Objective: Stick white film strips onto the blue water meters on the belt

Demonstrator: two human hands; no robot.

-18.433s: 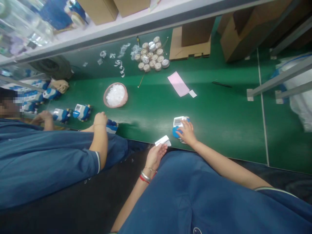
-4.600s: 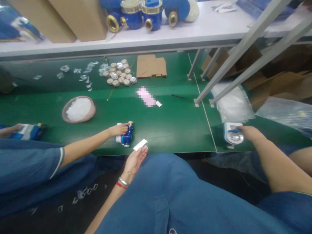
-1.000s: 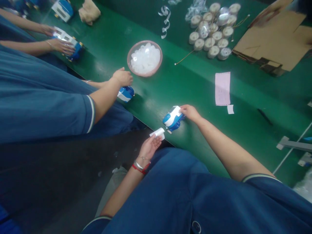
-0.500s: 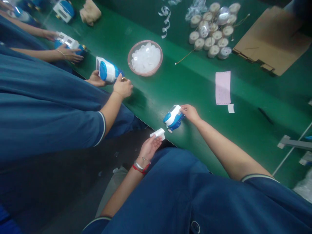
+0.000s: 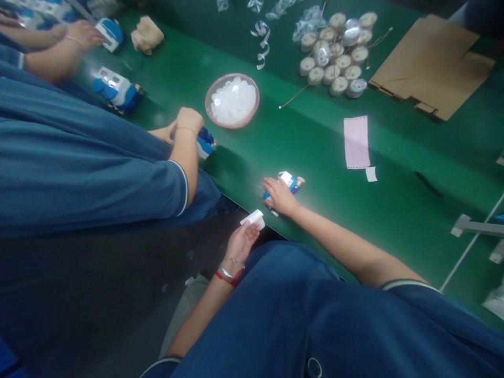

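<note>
The left hand (image 5: 241,242) grasps a white paper (image 5: 252,218) between thumb and fingers at the near edge of the table (image 5: 323,189). The right hand (image 5: 281,197) lies unclenched, spread over the meter (image 5: 287,179), which sits on the table just inside that edge. Green tabletop runs from the meter to the pink sheet (image 5: 356,143) and the pen (image 5: 428,184). The bowl (image 5: 233,126) stands beyond, up and left, near a co-worker's hand (image 5: 189,120)

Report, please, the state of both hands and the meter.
Left hand holding white paper. Right hand on blue-white meter, on green table. Bowl and pink sheet apart from it.
</note>
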